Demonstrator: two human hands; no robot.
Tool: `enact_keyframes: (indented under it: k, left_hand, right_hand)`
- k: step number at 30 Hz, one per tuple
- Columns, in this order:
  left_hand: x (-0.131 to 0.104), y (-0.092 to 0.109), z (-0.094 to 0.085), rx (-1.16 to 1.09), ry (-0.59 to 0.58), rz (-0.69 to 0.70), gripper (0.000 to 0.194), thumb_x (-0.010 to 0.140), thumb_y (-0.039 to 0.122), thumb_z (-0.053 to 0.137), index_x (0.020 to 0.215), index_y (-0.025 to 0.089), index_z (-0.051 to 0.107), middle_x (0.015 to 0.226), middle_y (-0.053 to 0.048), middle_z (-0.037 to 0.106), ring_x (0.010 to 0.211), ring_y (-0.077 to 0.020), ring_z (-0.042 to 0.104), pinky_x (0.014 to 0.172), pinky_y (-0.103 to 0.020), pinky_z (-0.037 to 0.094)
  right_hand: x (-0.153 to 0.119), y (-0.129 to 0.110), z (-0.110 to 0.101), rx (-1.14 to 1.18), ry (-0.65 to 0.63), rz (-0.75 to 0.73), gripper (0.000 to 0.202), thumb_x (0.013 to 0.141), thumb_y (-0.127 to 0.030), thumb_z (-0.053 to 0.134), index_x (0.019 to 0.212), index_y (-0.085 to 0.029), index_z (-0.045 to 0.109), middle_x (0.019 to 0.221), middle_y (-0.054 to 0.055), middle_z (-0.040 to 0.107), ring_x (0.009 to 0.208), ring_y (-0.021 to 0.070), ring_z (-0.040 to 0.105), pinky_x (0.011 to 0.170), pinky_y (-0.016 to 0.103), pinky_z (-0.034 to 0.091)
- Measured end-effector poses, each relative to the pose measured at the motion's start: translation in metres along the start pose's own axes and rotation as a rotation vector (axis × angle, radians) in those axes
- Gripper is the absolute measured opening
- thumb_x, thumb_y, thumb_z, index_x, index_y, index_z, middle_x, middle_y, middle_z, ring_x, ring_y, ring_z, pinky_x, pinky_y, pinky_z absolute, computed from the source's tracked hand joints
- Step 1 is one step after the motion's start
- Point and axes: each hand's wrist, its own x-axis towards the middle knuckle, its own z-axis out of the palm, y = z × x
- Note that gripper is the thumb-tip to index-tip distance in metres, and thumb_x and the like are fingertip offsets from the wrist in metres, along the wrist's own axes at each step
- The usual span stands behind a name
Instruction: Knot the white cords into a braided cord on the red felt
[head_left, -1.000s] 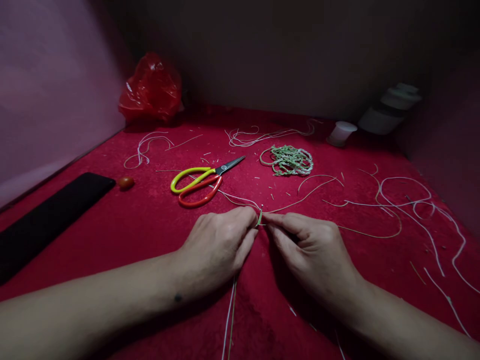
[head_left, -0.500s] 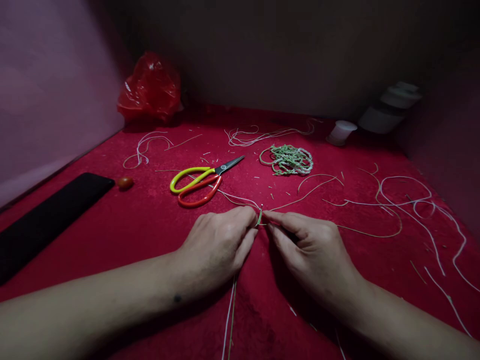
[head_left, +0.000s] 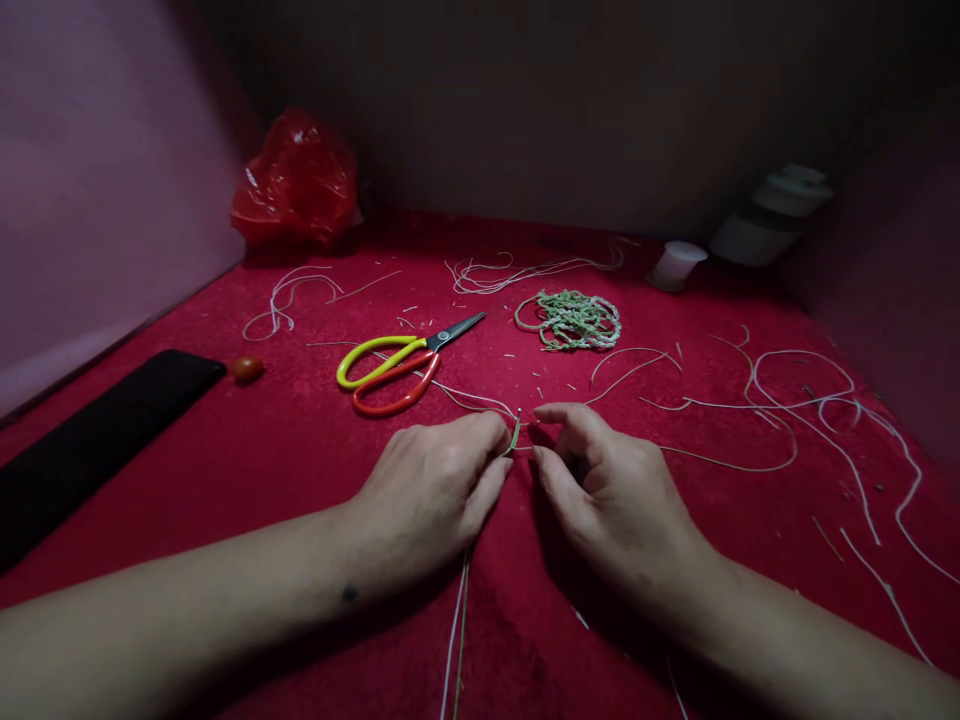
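Note:
My left hand (head_left: 439, 480) is closed, thumb and forefinger pinching a small green knotted cord (head_left: 515, 434) near the middle of the red surface. White and tan strands (head_left: 459, 630) trail from under this hand toward me, and others run away past the scissors. Just right of the knotting, my right hand (head_left: 611, 490) has its thumb and forefinger apart, beside thin strands that stretch from the knotted cord. Whether a fingertip touches a strand, I cannot tell. Scissors (head_left: 405, 370) with one yellow and one red handle lie beyond my left hand.
A bundle of green-and-white braided cords (head_left: 574, 320) lies beyond my hands. Loose threads (head_left: 802, 405) spread at right. Farther back are a white spool (head_left: 677, 265), a dim bottle (head_left: 772, 215) and a red plastic bag (head_left: 296, 185). A black case (head_left: 112, 440) and small orange-brown object (head_left: 247, 369) lie left.
My right thumb and forefinger have parted and drawn slightly away from the knotted cord. My left hand keeps its pinch. The whole view has shifted a little.

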Motion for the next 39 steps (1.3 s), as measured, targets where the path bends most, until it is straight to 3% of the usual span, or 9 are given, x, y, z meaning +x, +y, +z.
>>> enact_keyframes:
  k: [13,17,22,28,31,35,39]
  left_hand:
    - [0.001,-0.002,-0.004,-0.118,-0.042,-0.001,0.016,0.082,0.023,0.045,0.069,0.017,0.051,0.061,0.003,0.048,0.058,-0.0093,0.043,0.057,-0.022,0.032]
    - [0.003,-0.004,-0.003,-0.126,-0.036,0.021,0.015,0.081,0.021,0.045,0.067,0.017,0.049,0.060,0.003,0.047,0.058,-0.0091,0.042,0.056,-0.022,0.031]
    - [0.005,-0.004,-0.006,-0.110,-0.032,0.036,0.017,0.078,0.018,0.046,0.061,0.017,0.046,0.055,0.004,0.045,0.054,-0.0088,0.041,0.054,-0.021,0.030]
    - [0.000,-0.002,0.000,-0.026,0.022,0.091,0.015,0.083,0.024,0.044,0.074,0.017,0.054,0.065,0.000,0.058,0.062,-0.0124,0.052,0.060,-0.024,0.037]
    - [-0.008,0.003,0.004,0.019,0.010,0.225,0.014,0.083,0.024,0.044,0.081,0.018,0.056,0.075,-0.002,0.062,0.067,-0.0140,0.056,0.062,-0.025,0.040]
    - [-0.018,0.011,0.000,0.042,-0.133,0.527,0.017,0.084,0.029,0.046,0.086,0.019,0.060,0.086,-0.002,0.064,0.070,-0.0137,0.057,0.060,-0.024,0.041]
    - [-0.021,0.014,-0.006,0.024,-0.205,0.604,0.017,0.083,0.028,0.048,0.087,0.020,0.062,0.083,0.000,0.065,0.068,-0.0119,0.058,0.061,-0.023,0.042]
  right_hand:
    - [0.003,0.000,-0.003,0.075,0.001,0.013,0.017,0.078,-0.020,0.051,0.089,-0.019,0.064,0.065,0.001,0.065,0.058,0.0137,0.058,0.056,0.024,0.041]
    - [0.006,-0.001,-0.007,-0.002,-0.058,0.022,0.013,0.078,-0.020,0.052,0.077,-0.019,0.065,0.067,0.002,0.066,0.062,0.0144,0.058,0.060,0.024,0.041]
    - [0.010,-0.007,-0.007,-0.201,-0.095,0.077,0.014,0.078,-0.022,0.053,0.075,-0.019,0.066,0.067,0.004,0.066,0.060,0.0148,0.058,0.060,0.025,0.040]
    - [0.017,-0.010,-0.016,-0.229,-0.065,0.030,0.016,0.075,-0.014,0.051,0.076,-0.018,0.067,0.077,0.005,0.065,0.071,0.0147,0.059,0.067,0.025,0.041]
    - [0.020,-0.016,-0.018,-0.189,0.009,0.024,0.018,0.076,-0.015,0.050,0.079,-0.017,0.068,0.082,0.006,0.064,0.075,0.0146,0.058,0.069,0.025,0.041]
    - [0.023,-0.026,-0.008,-0.215,-0.054,0.081,0.015,0.074,-0.027,0.056,0.074,-0.018,0.068,0.078,0.005,0.062,0.072,0.0146,0.056,0.066,0.025,0.040]
    - [0.023,-0.028,0.005,-0.333,-0.004,0.121,0.015,0.072,-0.033,0.059,0.072,-0.018,0.064,0.076,0.004,0.061,0.068,0.0146,0.054,0.062,0.025,0.038]
